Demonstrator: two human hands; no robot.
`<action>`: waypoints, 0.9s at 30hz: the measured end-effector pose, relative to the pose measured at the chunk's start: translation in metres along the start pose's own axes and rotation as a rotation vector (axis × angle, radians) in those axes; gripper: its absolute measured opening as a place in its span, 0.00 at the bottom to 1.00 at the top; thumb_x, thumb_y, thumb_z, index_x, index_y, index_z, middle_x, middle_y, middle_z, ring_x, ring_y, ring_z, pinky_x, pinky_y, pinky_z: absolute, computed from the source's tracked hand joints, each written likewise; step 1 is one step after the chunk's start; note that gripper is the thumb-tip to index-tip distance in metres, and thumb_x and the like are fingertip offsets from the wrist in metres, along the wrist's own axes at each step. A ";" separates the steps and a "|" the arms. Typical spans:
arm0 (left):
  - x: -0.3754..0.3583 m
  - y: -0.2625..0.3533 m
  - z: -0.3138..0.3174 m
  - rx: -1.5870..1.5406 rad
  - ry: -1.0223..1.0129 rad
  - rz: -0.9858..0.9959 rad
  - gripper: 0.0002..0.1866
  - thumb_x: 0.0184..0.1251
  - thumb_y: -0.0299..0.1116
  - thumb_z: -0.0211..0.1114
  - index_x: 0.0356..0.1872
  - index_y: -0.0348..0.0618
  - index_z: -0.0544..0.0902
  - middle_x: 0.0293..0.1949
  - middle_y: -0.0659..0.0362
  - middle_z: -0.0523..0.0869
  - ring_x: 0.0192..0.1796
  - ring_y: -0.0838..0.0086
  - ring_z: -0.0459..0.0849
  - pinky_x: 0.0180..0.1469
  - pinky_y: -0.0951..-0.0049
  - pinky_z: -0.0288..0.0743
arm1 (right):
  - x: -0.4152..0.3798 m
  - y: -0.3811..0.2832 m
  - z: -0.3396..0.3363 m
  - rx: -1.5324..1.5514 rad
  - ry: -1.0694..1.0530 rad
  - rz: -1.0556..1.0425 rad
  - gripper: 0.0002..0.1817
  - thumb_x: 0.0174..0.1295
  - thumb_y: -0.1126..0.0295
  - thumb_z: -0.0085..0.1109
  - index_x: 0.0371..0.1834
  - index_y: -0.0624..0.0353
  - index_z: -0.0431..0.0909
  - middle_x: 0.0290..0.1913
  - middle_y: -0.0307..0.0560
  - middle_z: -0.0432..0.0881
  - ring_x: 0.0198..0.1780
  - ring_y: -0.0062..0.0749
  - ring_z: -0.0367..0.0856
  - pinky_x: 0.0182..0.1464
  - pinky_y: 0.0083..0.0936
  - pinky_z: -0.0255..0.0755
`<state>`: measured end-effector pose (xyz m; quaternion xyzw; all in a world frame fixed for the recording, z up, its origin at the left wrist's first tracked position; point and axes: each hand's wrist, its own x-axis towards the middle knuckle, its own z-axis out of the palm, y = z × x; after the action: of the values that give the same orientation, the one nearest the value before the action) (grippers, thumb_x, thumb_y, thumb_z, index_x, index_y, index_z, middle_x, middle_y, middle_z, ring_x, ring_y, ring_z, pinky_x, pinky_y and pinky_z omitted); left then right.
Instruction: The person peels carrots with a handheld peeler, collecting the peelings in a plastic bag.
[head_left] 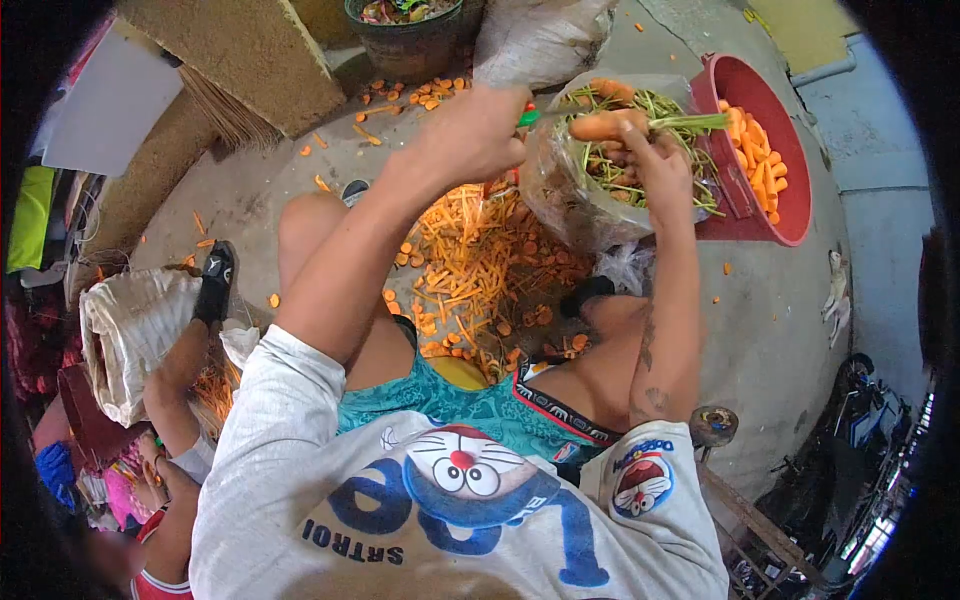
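Note:
My left hand (470, 138) is closed around the green handle of a knife (530, 117); its thin blade points toward a carrot and is hard to make out. My right hand (655, 170) grips that orange carrot (605, 125), whose green stalks stick out to the right. Both hands are above a clear plastic bag (555, 200) filled with unpeeled carrots and green stems (628, 185). To the right of the bag, a tilted red tub (790, 210) contains several peeled carrots (757, 155). Between my legs lies a heap of carrot peelings and cut ends (470, 265).
A dark bucket (405, 45) and a white sack (540, 40) stand at the far side. Another person's arm (180, 400) and a woven sack (135, 335) are at left. A cat (836, 295) lies by the right wall, near motorcycles (860, 430). A broom (225, 110) leans at upper left.

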<state>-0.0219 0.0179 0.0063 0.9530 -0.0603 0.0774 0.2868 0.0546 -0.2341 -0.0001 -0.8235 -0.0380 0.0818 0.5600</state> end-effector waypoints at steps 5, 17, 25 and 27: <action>0.001 0.003 0.007 -0.051 0.083 0.085 0.14 0.63 0.31 0.67 0.46 0.34 0.81 0.32 0.36 0.85 0.39 0.39 0.85 0.44 0.46 0.78 | -0.024 -0.002 0.032 0.547 -0.187 -0.001 0.17 0.70 0.61 0.66 0.54 0.62 0.84 0.44 0.36 0.86 0.45 0.20 0.83 0.46 0.20 0.74; 0.001 0.016 0.007 -0.004 -0.013 0.037 0.16 0.58 0.29 0.65 0.45 0.30 0.82 0.35 0.34 0.86 0.42 0.39 0.87 0.47 0.46 0.80 | -0.038 -0.009 0.034 0.050 -0.183 -0.251 0.19 0.62 0.58 0.76 0.44 0.66 0.90 0.35 0.37 0.89 0.37 0.20 0.83 0.44 0.22 0.76; 0.017 -0.022 0.015 0.086 -0.065 -0.143 0.14 0.60 0.30 0.63 0.43 0.31 0.83 0.35 0.34 0.86 0.41 0.39 0.87 0.46 0.48 0.80 | -0.031 -0.012 0.018 0.430 -0.080 -0.386 0.18 0.59 0.75 0.77 0.50 0.65 0.82 0.47 0.41 0.86 0.48 0.23 0.84 0.53 0.23 0.79; 0.015 -0.015 0.009 0.026 -0.008 -0.147 0.13 0.62 0.31 0.63 0.44 0.32 0.83 0.35 0.35 0.86 0.40 0.39 0.87 0.44 0.48 0.79 | -0.030 -0.010 0.011 0.443 -0.033 -0.364 0.17 0.59 0.77 0.76 0.50 0.66 0.83 0.48 0.42 0.87 0.49 0.24 0.85 0.53 0.22 0.79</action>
<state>-0.0036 0.0237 -0.0066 0.9587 0.0098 0.0531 0.2793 0.0234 -0.2248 0.0078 -0.6595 -0.1754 -0.0003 0.7310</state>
